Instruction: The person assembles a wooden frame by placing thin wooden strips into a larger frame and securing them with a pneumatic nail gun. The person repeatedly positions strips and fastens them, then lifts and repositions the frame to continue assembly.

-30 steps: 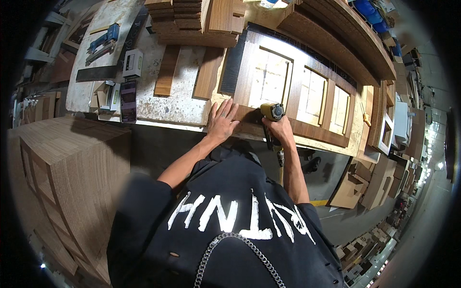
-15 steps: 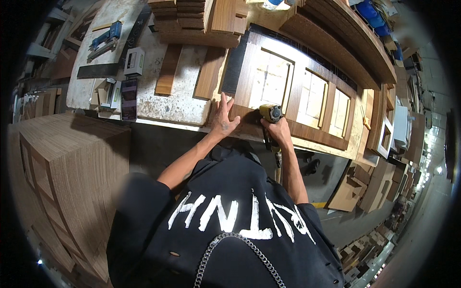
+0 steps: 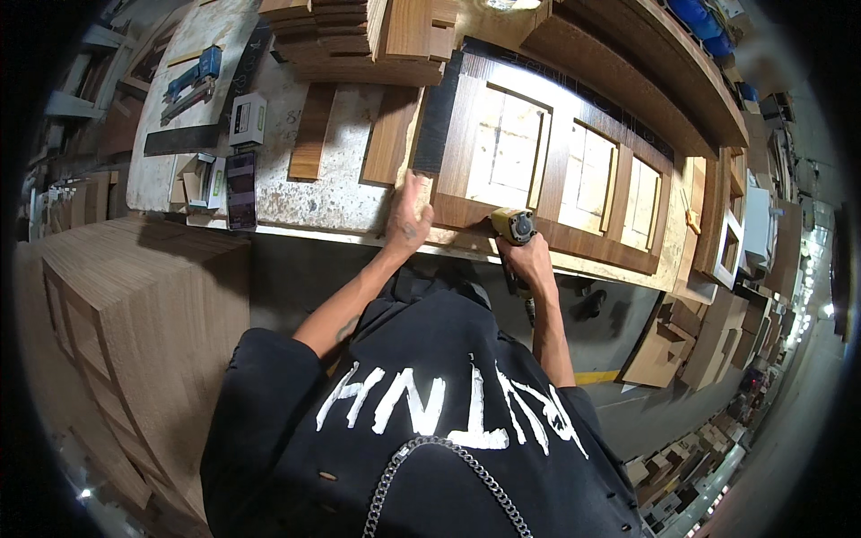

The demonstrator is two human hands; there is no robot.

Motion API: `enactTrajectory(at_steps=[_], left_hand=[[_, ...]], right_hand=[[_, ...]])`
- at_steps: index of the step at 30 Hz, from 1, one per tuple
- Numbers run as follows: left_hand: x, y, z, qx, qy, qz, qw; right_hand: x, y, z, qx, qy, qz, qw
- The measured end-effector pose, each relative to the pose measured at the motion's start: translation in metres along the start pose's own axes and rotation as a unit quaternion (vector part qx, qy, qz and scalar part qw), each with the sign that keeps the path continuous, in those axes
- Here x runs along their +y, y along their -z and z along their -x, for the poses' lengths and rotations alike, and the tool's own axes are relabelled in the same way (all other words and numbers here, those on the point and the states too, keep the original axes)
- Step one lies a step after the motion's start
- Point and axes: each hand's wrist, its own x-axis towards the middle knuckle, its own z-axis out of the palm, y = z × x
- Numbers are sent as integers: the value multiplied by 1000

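My right hand (image 3: 533, 264) is wrapped round the handle of a yellow and black nail gun (image 3: 514, 226). The tool's nose points down by the near rail of a dark brown wooden frame (image 3: 574, 240) with three rectangular openings. At the frame's left end, beside a black strip (image 3: 439, 121), my left hand (image 3: 409, 220) lies with fingers stretched forward and thumb apart. Its fingertips touch or nearly touch the strip's near end. The frame lies flat on a pale board on the workbench (image 3: 309, 204).
Brown boards (image 3: 327, 54) are stacked at the back left, and long panels (image 3: 628, 76) rise behind the frame. A blue staple gun (image 3: 195, 82), a phone (image 3: 241, 190) and small boxes (image 3: 247, 121) occupy the bench's left. A large panel stack (image 3: 143, 269) stands beside me.
My left hand has drawn its spread fingers together and shifted slightly left along the frame's end. My right hand and the nail gun have moved slightly right and nearer to me.
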Motion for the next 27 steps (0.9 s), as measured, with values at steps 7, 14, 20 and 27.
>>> enactTrajectory(at_steps=[7, 14, 20, 27], left_hand=[[4, -17, 1, 41, 87, -5, 995], [-2, 4, -17, 102, 130, 144, 976], [31, -18, -2, 6, 61, -195, 979], [40, -10, -1, -31, 131, -277, 951]], right_hand=[[9, -3, -5, 2, 14, -21, 1000], [11, -2, -7, -7, -17, -29, 999], [-38, 14, -8, -93, 11, 54, 994], [-120, -10, -48, -169, 183, 113, 962]])
